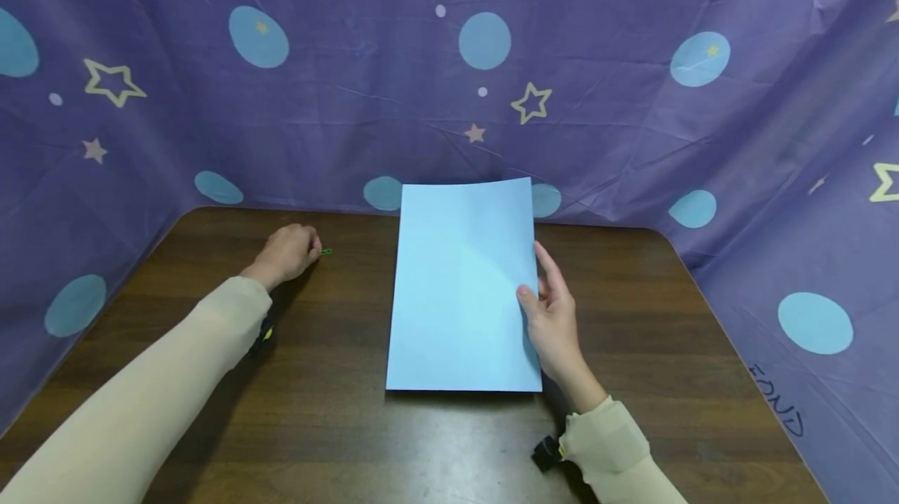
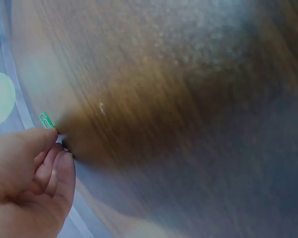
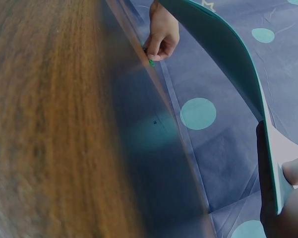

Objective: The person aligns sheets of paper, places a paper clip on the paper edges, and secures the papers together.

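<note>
A green paper clip [image 2: 46, 119] sticks out from the fingertips of my left hand [image 1: 288, 253], which pinches it close over the far left part of the table. In the right wrist view, the same paper clip [image 3: 151, 63] hangs at the left hand's fingertips. My right hand [image 1: 555, 317] grips a light blue sheet [image 1: 460, 285] by its right edge, thumb on the front and fingers behind. The sheet is held above the table and bends slightly, as its edge [image 3: 248, 64] shows from the side.
The brown wooden table [image 1: 316, 410] has rounded far corners. A purple curtain [image 1: 337, 98] with stars and blue dots hangs along its back and sides. A small black wrist camera [image 1: 546, 453] sits by the right sleeve.
</note>
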`<state>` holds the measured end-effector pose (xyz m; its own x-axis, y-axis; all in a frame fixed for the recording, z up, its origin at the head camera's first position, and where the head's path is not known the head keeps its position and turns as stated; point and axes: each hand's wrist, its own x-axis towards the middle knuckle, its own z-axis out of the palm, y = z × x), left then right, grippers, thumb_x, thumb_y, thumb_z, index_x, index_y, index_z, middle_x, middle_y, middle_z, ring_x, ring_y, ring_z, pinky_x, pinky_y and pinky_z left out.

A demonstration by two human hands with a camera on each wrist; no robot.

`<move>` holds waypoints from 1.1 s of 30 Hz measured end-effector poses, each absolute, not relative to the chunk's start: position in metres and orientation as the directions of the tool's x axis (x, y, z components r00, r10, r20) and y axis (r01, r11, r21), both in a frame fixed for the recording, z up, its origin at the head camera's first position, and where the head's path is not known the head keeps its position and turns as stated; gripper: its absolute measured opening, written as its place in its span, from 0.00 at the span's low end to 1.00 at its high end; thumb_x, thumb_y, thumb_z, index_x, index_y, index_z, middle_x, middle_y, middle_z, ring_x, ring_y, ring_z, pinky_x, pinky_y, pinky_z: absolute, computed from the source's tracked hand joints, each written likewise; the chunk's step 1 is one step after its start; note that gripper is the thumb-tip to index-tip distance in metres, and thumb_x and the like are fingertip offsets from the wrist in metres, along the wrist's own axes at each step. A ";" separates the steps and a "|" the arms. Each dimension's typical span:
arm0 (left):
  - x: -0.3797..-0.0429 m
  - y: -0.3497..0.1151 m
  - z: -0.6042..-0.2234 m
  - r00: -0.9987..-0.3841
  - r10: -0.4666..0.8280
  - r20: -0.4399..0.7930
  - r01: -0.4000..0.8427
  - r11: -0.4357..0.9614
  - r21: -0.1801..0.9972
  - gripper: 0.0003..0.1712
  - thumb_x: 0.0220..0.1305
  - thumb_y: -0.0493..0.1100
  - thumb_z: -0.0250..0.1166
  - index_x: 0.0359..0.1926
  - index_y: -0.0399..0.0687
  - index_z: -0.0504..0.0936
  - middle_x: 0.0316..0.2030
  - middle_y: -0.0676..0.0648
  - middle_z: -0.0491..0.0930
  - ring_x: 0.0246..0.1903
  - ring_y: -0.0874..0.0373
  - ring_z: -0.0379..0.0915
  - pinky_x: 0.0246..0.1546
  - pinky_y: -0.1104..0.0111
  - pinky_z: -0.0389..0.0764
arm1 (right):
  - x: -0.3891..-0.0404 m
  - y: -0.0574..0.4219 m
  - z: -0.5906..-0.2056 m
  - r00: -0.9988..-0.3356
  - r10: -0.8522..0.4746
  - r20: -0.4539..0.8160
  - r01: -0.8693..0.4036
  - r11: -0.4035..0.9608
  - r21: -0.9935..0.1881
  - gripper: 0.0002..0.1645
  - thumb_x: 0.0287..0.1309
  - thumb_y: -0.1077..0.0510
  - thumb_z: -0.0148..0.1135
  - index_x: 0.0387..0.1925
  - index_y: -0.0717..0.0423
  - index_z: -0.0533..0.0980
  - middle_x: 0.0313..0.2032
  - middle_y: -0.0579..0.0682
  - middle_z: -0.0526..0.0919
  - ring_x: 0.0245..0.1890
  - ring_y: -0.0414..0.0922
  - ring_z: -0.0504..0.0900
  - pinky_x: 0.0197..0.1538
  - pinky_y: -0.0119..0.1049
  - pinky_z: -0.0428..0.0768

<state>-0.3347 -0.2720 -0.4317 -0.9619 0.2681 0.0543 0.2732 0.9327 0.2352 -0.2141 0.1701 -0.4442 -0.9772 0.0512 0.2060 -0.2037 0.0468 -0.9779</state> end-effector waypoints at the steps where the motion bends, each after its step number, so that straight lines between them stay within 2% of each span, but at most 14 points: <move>1: -0.335 -0.271 -0.432 -0.961 0.272 0.055 0.277 0.933 0.231 0.08 0.74 0.34 0.61 0.33 0.40 0.78 0.32 0.42 0.76 0.38 0.45 0.72 0.43 0.50 0.76 | -0.214 0.170 -0.444 -0.978 0.052 0.204 -0.202 0.048 -0.978 0.44 0.77 0.70 0.55 0.83 0.34 0.59 0.44 0.56 0.79 0.28 0.40 0.65 0.31 0.28 0.68; 5: -0.333 -0.270 -0.434 -0.958 0.280 0.062 0.286 0.932 0.221 0.07 0.74 0.32 0.58 0.34 0.38 0.76 0.32 0.40 0.75 0.37 0.44 0.72 0.42 0.50 0.78 | -0.214 0.171 -0.445 -0.977 0.056 0.204 -0.201 0.047 -0.978 0.44 0.77 0.71 0.55 0.83 0.34 0.59 0.45 0.56 0.80 0.29 0.41 0.66 0.31 0.27 0.69; 11: -0.329 -0.268 -0.436 -0.962 0.270 0.050 0.274 0.930 0.245 0.08 0.76 0.31 0.51 0.36 0.37 0.71 0.30 0.41 0.72 0.33 0.45 0.70 0.39 0.52 0.76 | -0.215 0.171 -0.446 -0.977 0.058 0.207 -0.205 0.036 -0.978 0.45 0.76 0.72 0.55 0.81 0.29 0.61 0.47 0.59 0.81 0.29 0.41 0.67 0.32 0.27 0.69; 14: -0.327 -0.270 -0.438 -0.963 0.260 0.069 0.269 0.921 0.283 0.05 0.77 0.30 0.53 0.39 0.35 0.72 0.32 0.39 0.74 0.35 0.43 0.72 0.40 0.50 0.76 | -0.215 0.170 -0.446 -0.976 0.057 0.210 -0.209 0.033 -0.977 0.45 0.76 0.72 0.55 0.81 0.28 0.62 0.47 0.59 0.82 0.29 0.40 0.67 0.32 0.27 0.69; 17: -0.327 -0.274 -0.442 -0.964 0.246 0.102 0.266 0.912 0.311 0.03 0.76 0.30 0.55 0.43 0.32 0.74 0.37 0.34 0.78 0.42 0.37 0.77 0.45 0.46 0.79 | -0.215 0.170 -0.446 -0.975 0.053 0.217 -0.215 0.038 -0.976 0.45 0.76 0.72 0.55 0.81 0.30 0.61 0.43 0.57 0.81 0.28 0.39 0.67 0.31 0.27 0.69; 21: -0.327 -0.277 -0.444 -0.965 0.227 0.129 0.258 0.905 0.339 0.06 0.76 0.31 0.57 0.47 0.31 0.77 0.43 0.31 0.81 0.48 0.33 0.79 0.51 0.43 0.79 | -0.215 0.169 -0.445 -0.972 0.050 0.228 -0.226 0.040 -0.973 0.44 0.76 0.72 0.55 0.83 0.35 0.60 0.38 0.55 0.78 0.26 0.39 0.65 0.30 0.27 0.67; 27: -0.324 -0.276 -0.442 -0.972 0.195 0.132 0.232 0.894 0.384 0.08 0.78 0.32 0.56 0.48 0.31 0.80 0.45 0.30 0.81 0.47 0.35 0.78 0.49 0.44 0.79 | -0.216 0.171 -0.446 -0.970 0.043 0.238 -0.237 0.026 -0.971 0.45 0.76 0.73 0.54 0.81 0.30 0.61 0.48 0.59 0.83 0.32 0.42 0.70 0.34 0.28 0.72; 33: -0.322 -0.271 -0.441 -0.968 0.157 0.194 0.226 0.883 0.411 0.07 0.79 0.33 0.56 0.46 0.31 0.79 0.44 0.31 0.78 0.45 0.37 0.75 0.48 0.44 0.78 | -0.216 0.171 -0.446 -0.968 0.046 0.245 -0.244 0.038 -0.969 0.45 0.76 0.72 0.55 0.82 0.31 0.61 0.41 0.59 0.80 0.27 0.40 0.66 0.31 0.28 0.69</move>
